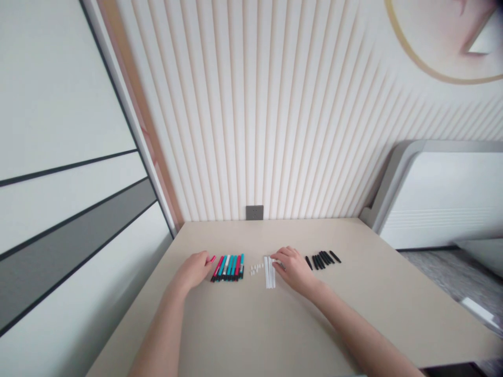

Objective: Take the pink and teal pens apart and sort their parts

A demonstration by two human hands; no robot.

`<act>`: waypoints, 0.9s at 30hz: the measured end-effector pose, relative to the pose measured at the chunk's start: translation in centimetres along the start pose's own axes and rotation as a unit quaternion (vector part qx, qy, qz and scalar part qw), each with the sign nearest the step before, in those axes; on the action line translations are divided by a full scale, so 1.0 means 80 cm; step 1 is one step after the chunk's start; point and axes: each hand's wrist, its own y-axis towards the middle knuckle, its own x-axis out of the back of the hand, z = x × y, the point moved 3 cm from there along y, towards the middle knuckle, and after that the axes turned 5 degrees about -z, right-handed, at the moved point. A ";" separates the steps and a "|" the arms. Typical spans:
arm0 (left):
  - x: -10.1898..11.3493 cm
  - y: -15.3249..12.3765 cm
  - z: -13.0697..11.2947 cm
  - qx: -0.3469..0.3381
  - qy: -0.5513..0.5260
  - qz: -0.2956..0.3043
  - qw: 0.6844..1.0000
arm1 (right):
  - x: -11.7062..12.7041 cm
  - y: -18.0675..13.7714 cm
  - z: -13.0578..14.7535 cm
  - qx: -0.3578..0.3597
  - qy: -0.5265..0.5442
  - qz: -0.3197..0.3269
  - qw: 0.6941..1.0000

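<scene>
Pink tube (212,259) at the left hand, white rods (269,275) at the right
Left hand (196,268) is nearly closed, seemingly pinching the tube beside the pens (230,268) on the bench (236,324); right hand (294,268) is half curled at the rods, its hold unclear. Likely step: picking up parts. Next move calls for a light pinch on one rod, clear of the white plugs (257,268).

A bedroom in a home, shown by the white headboard (448,193) and grey bedding (436,272).
</scene>
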 end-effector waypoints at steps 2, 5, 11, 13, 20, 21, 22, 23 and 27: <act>0.006 0.002 0.002 0.007 -0.060 -0.030 0.998 | -0.013 0.010 0.009 -0.004 -0.008 0.020 1.000; 0.017 0.005 -0.003 -0.001 -0.202 -0.083 0.976 | -0.026 0.016 0.015 -0.012 -0.012 0.033 0.999; 0.027 0.006 -0.034 -0.089 -0.255 -0.245 0.931 | -0.030 0.011 0.013 -0.037 -0.010 0.034 0.999; 0.020 0.005 -0.047 -0.115 -0.238 -0.259 0.929 | -0.032 0.011 0.014 -0.032 -0.010 0.035 0.999; -0.011 -0.002 -0.091 -0.122 -0.272 -0.203 0.933 | -0.038 0.012 0.018 0.000 0.004 0.023 1.000; -0.014 -0.003 -0.094 -0.112 -0.293 -0.197 0.929 | -0.037 0.011 0.019 0.004 0.008 0.021 1.000; -0.018 -0.004 -0.098 -0.103 -0.316 -0.188 0.924 | -0.037 0.011 0.019 0.007 0.013 0.018 1.000; -0.021 -0.005 -0.101 -0.099 -0.339 -0.178 0.918 | -0.036 0.010 0.019 0.009 0.019 0.015 1.000; -0.034 -0.009 -0.112 -0.100 -0.418 -0.137 0.893 | -0.030 0.006 0.016 -0.022 0.084 -0.025 0.996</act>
